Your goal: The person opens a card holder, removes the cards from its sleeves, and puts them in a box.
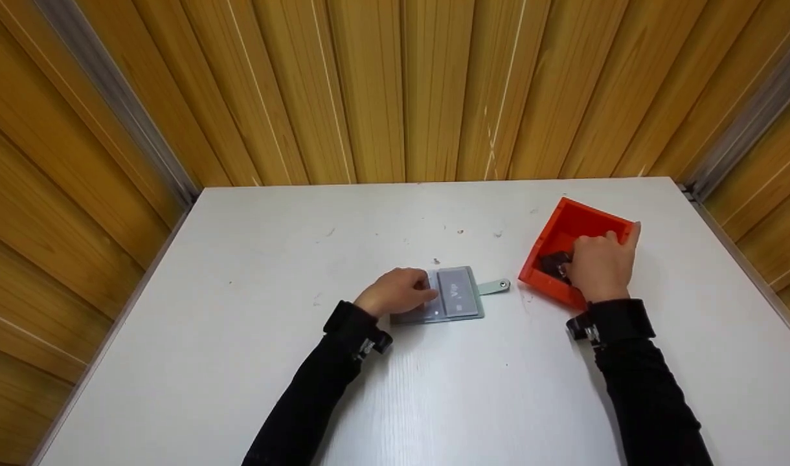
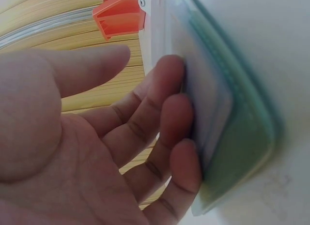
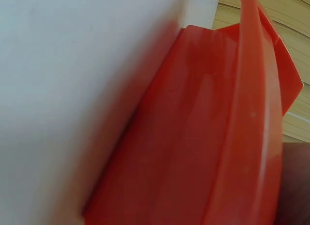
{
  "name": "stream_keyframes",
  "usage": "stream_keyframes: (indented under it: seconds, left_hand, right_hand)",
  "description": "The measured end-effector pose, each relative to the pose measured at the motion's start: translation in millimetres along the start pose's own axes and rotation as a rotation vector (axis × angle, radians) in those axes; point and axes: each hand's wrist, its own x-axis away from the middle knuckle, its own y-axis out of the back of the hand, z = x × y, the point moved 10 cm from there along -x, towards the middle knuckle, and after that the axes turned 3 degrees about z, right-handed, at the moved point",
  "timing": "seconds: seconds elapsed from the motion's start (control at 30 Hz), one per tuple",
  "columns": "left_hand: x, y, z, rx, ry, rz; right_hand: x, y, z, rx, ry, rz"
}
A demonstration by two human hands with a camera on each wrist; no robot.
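A pale green card holder lies unfolded on the table, with clear pockets and a card marked "VIP" on its right half. Its snap strap sticks out to the right. My left hand rests its bent fingertips on the holder's left part; in the left wrist view the thumb stands apart from it. At the right, my right hand reaches into a red plastic bin, one finger over its right rim. Beside those fingers is a dark object inside; whether they hold it is hidden.
The white table has small scuffs and specks. Behind it rises a wood-patterned panel wall, with similar panels at both sides. Black bands with small devices sit on both wrists.
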Motion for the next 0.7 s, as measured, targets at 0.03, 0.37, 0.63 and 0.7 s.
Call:
stream_keyframes:
  seconds: [0.03,0.37,0.63,0.7]
  left_hand:
    - [-0.3,0.2,0.3,0.001,0.001,-0.001]
    - [-0.2,-0.9,2.6,0.004,0.0,0.001]
    - [-0.3,1.5,4.1,-0.005,-0.022,-0.014]
    - [-0.1,1.7,5.5,-0.008,-0.016,-0.011]
  right_hand:
    - [-0.1,5.4,1.2,-0.038,-0.006,-0.047]
    - [21.8,42.4,93.9,-0.548,0.32,-0.349]
    - [38.5,-39.0,164.0,-0.376,0.497,0.317]
    - [38.0,-49.9,159.4,-0.343,0.46,0.377]
